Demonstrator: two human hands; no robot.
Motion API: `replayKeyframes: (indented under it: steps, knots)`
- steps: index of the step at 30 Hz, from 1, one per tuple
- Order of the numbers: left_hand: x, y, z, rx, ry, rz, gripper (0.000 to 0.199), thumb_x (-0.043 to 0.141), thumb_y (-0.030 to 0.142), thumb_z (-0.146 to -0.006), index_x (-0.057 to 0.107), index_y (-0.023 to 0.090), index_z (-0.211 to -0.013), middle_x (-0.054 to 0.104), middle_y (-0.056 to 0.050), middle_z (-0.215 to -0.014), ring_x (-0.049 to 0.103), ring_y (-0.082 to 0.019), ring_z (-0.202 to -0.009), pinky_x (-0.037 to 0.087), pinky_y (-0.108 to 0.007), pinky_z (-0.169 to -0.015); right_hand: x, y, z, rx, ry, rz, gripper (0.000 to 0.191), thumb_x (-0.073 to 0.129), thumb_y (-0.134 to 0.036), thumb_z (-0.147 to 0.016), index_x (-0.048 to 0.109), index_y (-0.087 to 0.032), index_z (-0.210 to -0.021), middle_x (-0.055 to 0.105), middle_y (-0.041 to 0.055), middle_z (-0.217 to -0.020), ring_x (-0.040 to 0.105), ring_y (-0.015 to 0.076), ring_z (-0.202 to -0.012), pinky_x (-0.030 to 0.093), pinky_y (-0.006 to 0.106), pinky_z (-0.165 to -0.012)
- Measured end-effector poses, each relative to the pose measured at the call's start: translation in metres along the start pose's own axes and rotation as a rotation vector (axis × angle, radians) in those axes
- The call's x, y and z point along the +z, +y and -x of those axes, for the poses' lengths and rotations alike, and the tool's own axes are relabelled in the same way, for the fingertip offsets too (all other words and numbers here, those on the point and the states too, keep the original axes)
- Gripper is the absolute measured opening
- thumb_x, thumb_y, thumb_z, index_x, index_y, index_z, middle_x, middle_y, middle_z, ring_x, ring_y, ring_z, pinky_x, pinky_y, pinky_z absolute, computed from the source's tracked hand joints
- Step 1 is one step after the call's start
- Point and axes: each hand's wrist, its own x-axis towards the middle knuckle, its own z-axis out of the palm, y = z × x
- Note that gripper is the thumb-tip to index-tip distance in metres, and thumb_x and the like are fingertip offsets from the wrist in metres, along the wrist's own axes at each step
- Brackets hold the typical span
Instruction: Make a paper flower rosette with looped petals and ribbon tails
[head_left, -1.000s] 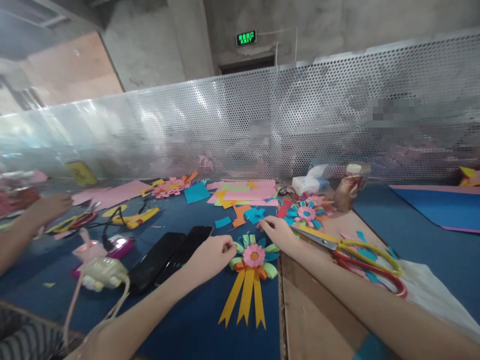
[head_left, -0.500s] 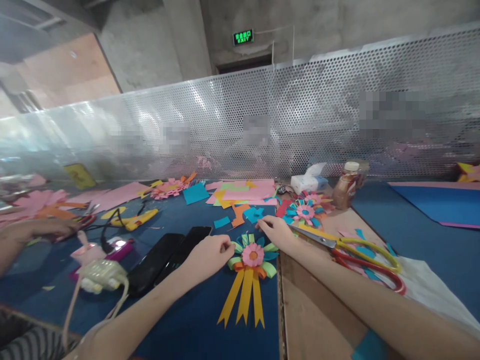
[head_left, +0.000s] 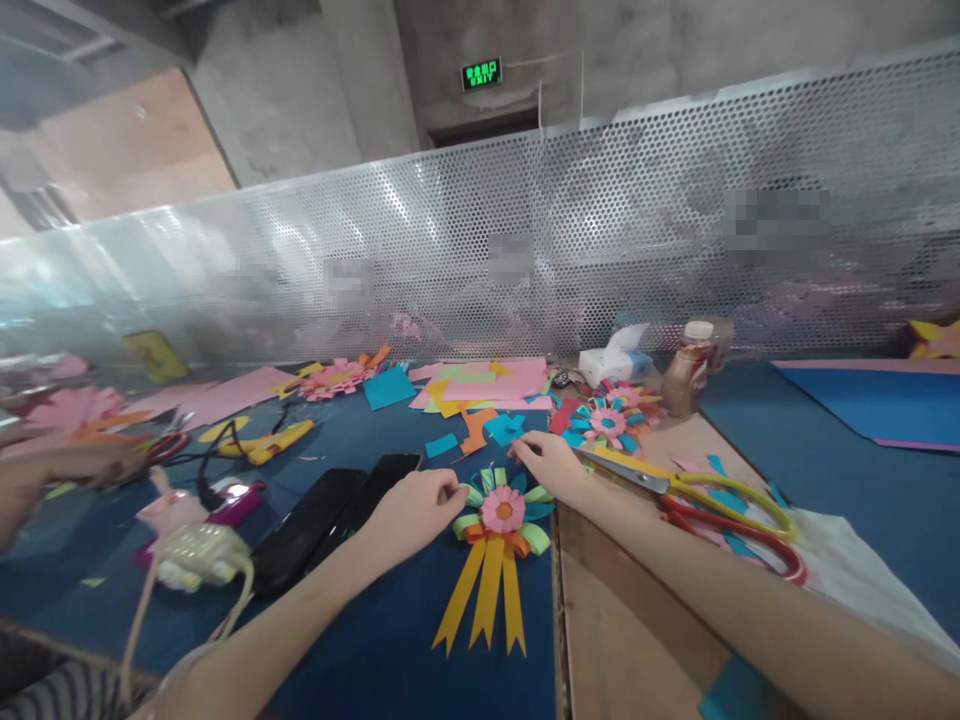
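Note:
A paper rosette [head_left: 503,512] lies flat on the blue table, with a pink centre, green, blue and orange loops and yellow tails notched at the ends. At its left edge, my left hand [head_left: 426,508] is closed, with curled fingers against a green loop. My right hand [head_left: 553,468] hovers by the rosette's upper right, its fingers loosely bent and slightly apart, the tips close to a blue paper scrap [head_left: 504,429]. Beside my right forearm lie scissors [head_left: 705,500] with yellow and red handles. Two black phones [head_left: 315,525] rest left of my left hand.
Behind are pink paper sheets [head_left: 517,376], another paper rosette [head_left: 606,424], a tissue box [head_left: 615,366] and a brown bottle [head_left: 686,372]. At left sit a yellow tool [head_left: 270,442], a pale corded pouch [head_left: 199,555] and another person's hand [head_left: 94,465]. A perforated metal screen [head_left: 450,250] stands beyond.
The view has shifted very slightly. Both my hands and the rosette keep nearly the same positions relative to each other. The other person's hand at left has moved slightly.

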Motion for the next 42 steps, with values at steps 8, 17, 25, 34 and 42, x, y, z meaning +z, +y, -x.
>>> replayKeyframes:
  steps: [8, 17, 25, 34, 42]
  knots:
    - [0.002, -0.003, 0.000, 0.007, 0.024, 0.013, 0.030, 0.038, 0.039, -0.079, 0.041, 0.019, -0.057, 0.045, 0.003, -0.052, 0.042, -0.012, -0.050, 0.023, -0.022, -0.050, 0.001, 0.002, 0.000, 0.006, -0.004, -0.015, 0.024, 0.047, -0.030, -0.088, 0.059, -0.013, -0.075, 0.060, -0.0004, -0.074, 0.057, 0.0117, -0.070, 0.047, 0.030, -0.069]
    - [-0.004, -0.005, -0.010, 0.006, 0.121, 0.046, 0.036, 0.039, 0.040, -0.080, 0.044, 0.018, -0.051, 0.045, 0.003, -0.048, 0.041, -0.011, -0.047, 0.023, -0.022, -0.049, 0.003, 0.006, -0.003, 0.062, 0.021, -0.161, 0.024, 0.049, -0.031, -0.087, 0.058, -0.013, -0.075, 0.059, -0.0008, -0.073, 0.057, 0.0114, -0.068, 0.047, 0.030, -0.068]
    - [-0.014, 0.000, -0.051, 0.030, 0.379, 0.158, 0.039, 0.037, 0.040, -0.081, 0.046, 0.018, -0.050, 0.046, 0.002, -0.048, 0.044, -0.012, -0.049, 0.026, -0.023, -0.051, 0.002, 0.019, -0.008, 0.210, 0.173, -0.441, 0.025, 0.046, -0.034, -0.088, 0.057, -0.012, -0.080, 0.058, -0.0005, -0.073, 0.056, 0.0099, -0.063, 0.047, 0.026, -0.060]
    - [0.005, -0.011, -0.050, 0.045, 0.414, 0.368, 0.041, 0.034, 0.042, -0.084, 0.045, 0.018, -0.052, 0.041, 0.005, -0.044, 0.041, -0.010, -0.043, 0.029, -0.021, -0.047, 0.004, 0.024, -0.009, 0.286, 0.282, -0.646, 0.028, 0.047, -0.034, -0.088, 0.055, -0.012, -0.072, 0.051, -0.0041, -0.060, 0.048, 0.0065, -0.050, 0.042, 0.020, -0.049]
    - [0.007, -0.015, -0.049, 0.176, 0.313, 0.361, 0.039, 0.036, 0.039, -0.085, 0.046, 0.017, -0.054, 0.044, 0.004, -0.049, 0.042, -0.010, -0.048, 0.030, -0.021, -0.049, 0.002, 0.022, -0.011, 0.302, 0.251, -0.715, 0.029, 0.049, -0.030, -0.086, 0.055, -0.012, -0.064, 0.048, -0.0057, -0.052, 0.044, 0.0061, -0.045, 0.036, 0.019, -0.046]
